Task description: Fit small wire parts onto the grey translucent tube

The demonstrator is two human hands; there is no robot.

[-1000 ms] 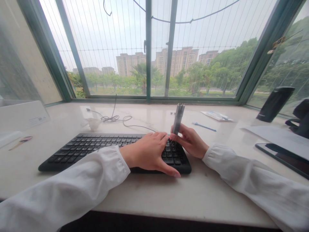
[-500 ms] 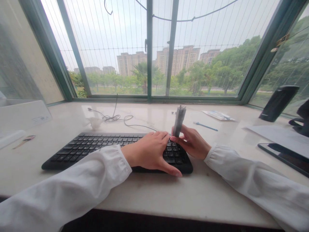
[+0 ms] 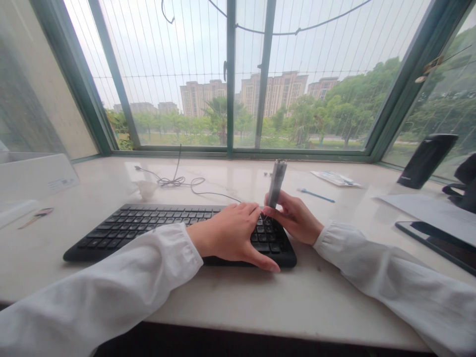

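Over the black keyboard (image 3: 148, 223), we are pinching a grey cylindrical tool (image 3: 277, 183) between thumb and fingers of our closed right hand (image 3: 293, 219). The tool is standing almost upright at the hand's 11 o'clock, its lower end down by the keys. Our open left hand (image 3: 227, 237) is resting spread on the keys at 9 o'clock. A blue pen (image 3: 316, 195) is lying on the stone sill (image 3: 223, 297) at 1 o'clock.

Left hand (image 3: 226, 235) on black keyboard (image 3: 141, 223); right hand (image 3: 293, 218) pinching upright grey tube (image 3: 276, 183).
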